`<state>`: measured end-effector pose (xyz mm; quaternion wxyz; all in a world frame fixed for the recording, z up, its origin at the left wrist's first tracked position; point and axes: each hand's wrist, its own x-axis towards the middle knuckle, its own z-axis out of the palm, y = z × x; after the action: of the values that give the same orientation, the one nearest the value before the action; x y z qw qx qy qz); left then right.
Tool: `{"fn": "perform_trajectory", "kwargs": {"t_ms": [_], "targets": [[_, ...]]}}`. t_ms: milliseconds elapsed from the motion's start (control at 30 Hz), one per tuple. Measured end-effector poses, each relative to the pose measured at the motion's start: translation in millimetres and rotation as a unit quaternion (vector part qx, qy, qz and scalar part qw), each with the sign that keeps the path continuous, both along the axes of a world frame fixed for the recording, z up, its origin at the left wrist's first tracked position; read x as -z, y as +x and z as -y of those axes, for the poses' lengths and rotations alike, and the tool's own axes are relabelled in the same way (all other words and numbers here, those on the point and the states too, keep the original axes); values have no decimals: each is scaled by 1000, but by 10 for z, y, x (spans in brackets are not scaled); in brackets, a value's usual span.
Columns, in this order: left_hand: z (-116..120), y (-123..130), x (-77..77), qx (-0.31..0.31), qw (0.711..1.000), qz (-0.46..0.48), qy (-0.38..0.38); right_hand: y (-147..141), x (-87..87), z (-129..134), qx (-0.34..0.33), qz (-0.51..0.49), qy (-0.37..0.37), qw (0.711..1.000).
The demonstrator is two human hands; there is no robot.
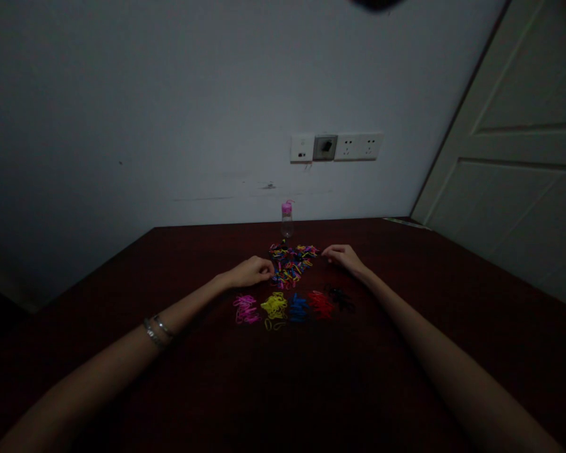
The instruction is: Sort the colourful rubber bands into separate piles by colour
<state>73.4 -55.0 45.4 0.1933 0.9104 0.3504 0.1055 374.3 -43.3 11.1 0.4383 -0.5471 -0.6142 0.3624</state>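
A mixed heap of small colourful rubber bands (292, 267) lies on the dark table. My left hand (252, 271) is at the heap's left edge with its fingers curled in; whether a band is between the fingertips is hidden. On the right side of the heap, my right hand (343, 255) has its fingers pinched together, and what they hold is too small to make out. Nearer to me is a row of single-colour piles: pink bands (246, 309), yellow bands (275, 306), blue bands (299, 307), red bands (321, 304) and black bands (341, 298).
Behind the heap stands a clear bottle (287, 225) with a pink cap. The dark red table (193, 390) meets a pale wall with several sockets (353, 147). A white panelled door (514, 151) is at the right.
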Motion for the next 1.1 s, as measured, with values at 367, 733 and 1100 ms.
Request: {"fn": "perform_trajectory", "kwargs": {"t_ms": [367, 733, 1100], "targets": [[-38, -50, -29, 5, 1000, 10, -24, 2, 24, -17, -1, -6, 7, 1000], [-52, -25, 9, 14, 999, 9, -34, -7, 12, -17, 2, -4, -1, 1000], [-80, -79, -197, 7, 999, 32, -17, -8, 22, -18, -3, 1, 9, 1000]]}}
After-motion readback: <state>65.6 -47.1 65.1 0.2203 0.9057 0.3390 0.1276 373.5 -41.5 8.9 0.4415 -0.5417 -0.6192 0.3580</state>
